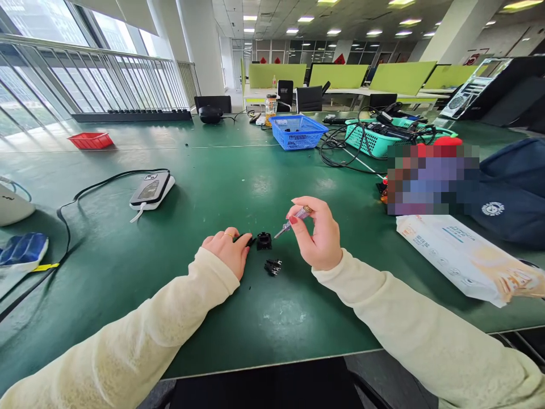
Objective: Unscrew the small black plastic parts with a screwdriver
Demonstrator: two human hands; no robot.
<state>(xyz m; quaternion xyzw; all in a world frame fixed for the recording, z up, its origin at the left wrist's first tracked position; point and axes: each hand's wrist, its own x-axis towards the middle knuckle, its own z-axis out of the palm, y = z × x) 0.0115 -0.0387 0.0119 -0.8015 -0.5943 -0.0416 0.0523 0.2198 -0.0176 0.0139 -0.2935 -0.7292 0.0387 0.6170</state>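
Observation:
My right hand (319, 236) grips a small screwdriver (300, 216) with a see-through purple handle. Its thin tip slants down to the left, close to a black square plastic housing (264, 241) on the green table. My left hand (227, 250) rests on the tabletop just left of that housing, fingers closed around a slim black part (251, 241) that pokes out at the fingertips; most of it is hidden. Below the housing, between the two hands, lies a small black component with shiny metal tabs (273, 267), touched by neither hand.
A phone on a white stand (151, 190) and a black cable lie to the left, a red tray (91, 140) farther back. Blue basket (298, 132) and teal basket (374, 142) with tangled cables stand behind. At right are a white wipes pack (460, 250) and a dark bag (515, 187).

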